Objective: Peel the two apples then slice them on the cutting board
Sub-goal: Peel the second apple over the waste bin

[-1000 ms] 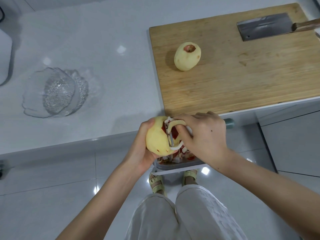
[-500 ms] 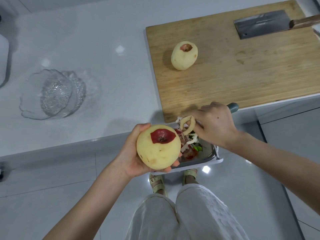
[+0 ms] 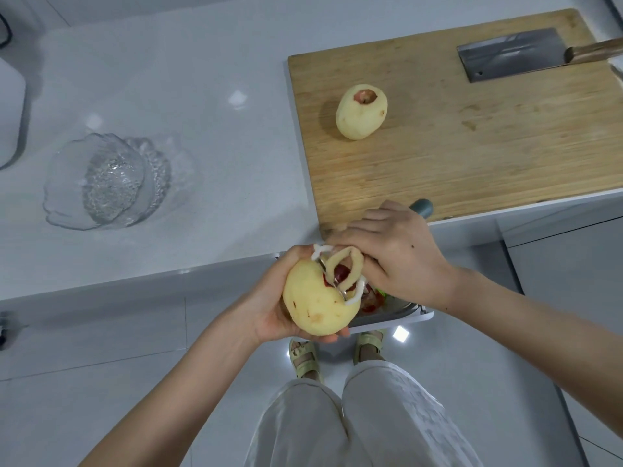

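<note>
Seen from the head camera looking down over a white counter (image 3: 175, 96). At 1 o'clock, the first apple (image 3: 361, 113) stands on the wooden cutting board (image 3: 472, 156). It is fully peeled apart from a small red ring at its stem end. A cleaver (image 3: 505, 53) lies flat on the board at 2 o'clock, untouched. A glass bowl (image 3: 108, 183) sits on the counter at 9 o'clock.

Just below centre, towards 6 o'clock, the left hand (image 3: 269, 308) cups the second apple (image 3: 315, 301), fingers curled round its underside. It holds the fruit off the counter edge, above a scrap tray (image 3: 401, 313) of red peelings. The right hand (image 3: 401, 254) is closed around a peeler (image 3: 356, 293), whose teal handle end pokes out behind the hand. The peeler's blade end lies against the apple's top. A peel curl (image 3: 347, 267) loops off the blade.

The peeling looks nearly finished: the second apple is pale all over, with only a red patch at the stem end where the blade is working. No slicing has begun, so both apples remain to be cut.

Half a second earlier, the peeler was lifted clear towards the tray and the red patch faced the camera in full. Now the blade is back on that patch and partly hides it.
</note>
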Demonstrator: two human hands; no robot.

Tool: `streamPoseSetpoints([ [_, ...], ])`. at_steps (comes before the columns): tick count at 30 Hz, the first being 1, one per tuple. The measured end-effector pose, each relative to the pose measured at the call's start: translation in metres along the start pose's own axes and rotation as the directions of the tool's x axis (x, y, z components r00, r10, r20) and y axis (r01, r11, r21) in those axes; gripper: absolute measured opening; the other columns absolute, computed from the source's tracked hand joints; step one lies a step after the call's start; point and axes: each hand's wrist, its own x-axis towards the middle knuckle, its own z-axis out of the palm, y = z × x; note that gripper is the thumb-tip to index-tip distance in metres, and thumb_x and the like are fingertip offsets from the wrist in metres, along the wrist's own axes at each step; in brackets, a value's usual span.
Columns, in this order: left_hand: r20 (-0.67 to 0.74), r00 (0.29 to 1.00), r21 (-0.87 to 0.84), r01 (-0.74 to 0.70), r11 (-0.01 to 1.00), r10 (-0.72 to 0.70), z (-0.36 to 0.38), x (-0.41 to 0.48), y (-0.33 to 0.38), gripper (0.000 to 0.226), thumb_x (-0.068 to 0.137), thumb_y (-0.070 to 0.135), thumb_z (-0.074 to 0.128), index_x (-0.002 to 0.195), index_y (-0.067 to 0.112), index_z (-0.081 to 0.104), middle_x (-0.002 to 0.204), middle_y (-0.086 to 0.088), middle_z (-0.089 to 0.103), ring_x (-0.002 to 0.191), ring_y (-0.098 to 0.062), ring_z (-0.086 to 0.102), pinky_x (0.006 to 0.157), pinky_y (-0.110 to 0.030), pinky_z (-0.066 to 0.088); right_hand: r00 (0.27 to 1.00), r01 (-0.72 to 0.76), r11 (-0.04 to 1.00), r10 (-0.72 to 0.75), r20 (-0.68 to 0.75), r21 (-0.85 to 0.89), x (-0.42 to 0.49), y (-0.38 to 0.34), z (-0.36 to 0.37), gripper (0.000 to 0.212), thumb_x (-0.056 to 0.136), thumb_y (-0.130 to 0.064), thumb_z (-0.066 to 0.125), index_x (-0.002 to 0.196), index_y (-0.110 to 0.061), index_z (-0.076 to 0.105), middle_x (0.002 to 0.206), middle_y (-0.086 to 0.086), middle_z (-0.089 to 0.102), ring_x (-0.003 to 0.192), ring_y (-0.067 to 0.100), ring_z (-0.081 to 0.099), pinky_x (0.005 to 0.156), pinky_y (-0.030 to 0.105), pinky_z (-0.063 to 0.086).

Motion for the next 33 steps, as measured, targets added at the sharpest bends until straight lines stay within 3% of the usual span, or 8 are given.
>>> streamPoseSetpoints([
  [4, 0.006, 0.998, 0.1, 0.066, 0.993, -0.067, 0.003, 0.002, 0.003, 0.055, 0.066, 0.054, 0.052, 0.087, 0.008, 0.073, 0.088, -0.023, 0.068, 0.074, -0.045, 0.065, 0.051, -0.037, 0.055, 0.983, 0.164, 0.986, -0.165, 0.082, 0.022, 0.005, 0.003, 0.001, 0.024, 0.089, -0.022, 0.051, 0.09, -0.016, 0.074, 0.07, -0.005, 0.066, 0.062, 0.016, 0.053, 0.064, 0.028, 0.036],
  [8, 0.031, 0.996, 0.194, 0.078, 0.978, -0.085, 0.008, 0.001, 0.003, 0.05, 0.07, 0.054, 0.048, 0.074, 0.012, 0.076, 0.082, -0.018, 0.07, 0.067, -0.041, 0.066, 0.047, -0.035, 0.054, 0.956, 0.273, 0.962, -0.268, 0.124, -0.026, 0.013, 0.005, 0.0, 0.013, 0.08, -0.014, 0.066, 0.09, -0.017, 0.075, 0.061, -0.005, 0.057, 0.057, 0.016, 0.047, 0.065, 0.024, 0.027],
  [11, 0.046, 0.995, 0.22, 0.077, 0.972, -0.089, 0.011, 0.001, 0.004, 0.047, 0.071, 0.051, 0.049, 0.072, 0.012, 0.076, 0.081, -0.017, 0.07, 0.067, -0.041, 0.066, 0.046, -0.036, 0.054, 0.942, 0.313, 0.949, -0.306, 0.135, -0.033, 0.015, 0.004, 0.0, 0.011, 0.079, -0.013, 0.067, 0.086, -0.016, 0.074, 0.061, -0.005, 0.058, 0.055, 0.015, 0.047, 0.063, 0.024, 0.028],
  [14, 0.019, 0.997, 0.181, 0.07, 0.981, -0.074, 0.009, 0.002, 0.003, 0.052, 0.08, 0.054, 0.046, 0.074, 0.012, 0.076, 0.084, -0.019, 0.07, 0.073, -0.042, 0.064, 0.045, -0.038, 0.054, 0.957, 0.259, 0.966, -0.258, 0.129, 0.014, 0.012, 0.007, 0.0, 0.014, 0.082, -0.016, 0.062, 0.088, -0.015, 0.075, 0.063, -0.006, 0.062, 0.055, 0.015, 0.049, 0.064, 0.024, 0.029],
  [17, 0.008, 0.999, 0.163, 0.051, 0.985, -0.053, 0.007, 0.003, 0.002, 0.049, 0.075, 0.054, 0.048, 0.077, 0.014, 0.076, 0.089, -0.02, 0.069, 0.078, -0.045, 0.063, 0.047, -0.038, 0.054, 0.978, 0.167, 0.985, -0.172, 0.119, 0.047, 0.007, 0.009, 0.001, 0.021, 0.087, -0.023, 0.055, 0.087, -0.016, 0.074, 0.067, -0.008, 0.065, 0.057, 0.013, 0.051, 0.064, 0.024, 0.03],
  [21, -0.047, 0.998, 0.122, 0.038, 0.992, -0.033, 0.002, 0.007, 0.002, 0.052, 0.088, 0.054, 0.04, 0.096, 0.012, 0.069, 0.09, -0.023, 0.068, 0.069, -0.045, 0.065, 0.049, -0.039, 0.053, 0.993, 0.07, 0.996, -0.075, 0.091, 0.058, 0.001, 0.011, 0.004, 0.02, 0.087, -0.022, 0.054, 0.085, -0.015, 0.073, 0.066, -0.007, 0.065, 0.055, 0.014, 0.053, 0.06, 0.025, 0.033],
  [27, -0.053, 0.998, 0.106, 0.038, 0.994, -0.032, -0.002, 0.007, 0.005, 0.051, 0.088, 0.053, 0.042, 0.106, 0.011, 0.065, 0.093, -0.025, 0.067, 0.07, -0.046, 0.065, 0.05, -0.039, 0.053, 0.997, -0.019, 0.994, 0.011, 0.076, 0.106, -0.004, 0.01, 0.01, 0.031, 0.092, -0.026, 0.047, 0.083, -0.013, 0.073, 0.063, -0.004, 0.065, 0.055, 0.016, 0.058, 0.056, 0.03, 0.042],
  [33, -0.05, 0.999, 0.09, 0.01, 0.996, -0.006, -0.006, 0.008, 0.006, 0.05, 0.084, 0.05, 0.045, 0.108, 0.01, 0.063, 0.092, -0.027, 0.067, 0.07, -0.048, 0.064, 0.051, -0.038, 0.054, 0.994, -0.107, 0.989, 0.106, 0.012, 0.103, -0.006, 0.009, 0.016, 0.03, 0.09, -0.022, 0.047, 0.069, -0.011, 0.067, 0.055, -0.005, 0.057, 0.052, 0.011, 0.047, 0.06, 0.02, 0.027],
])
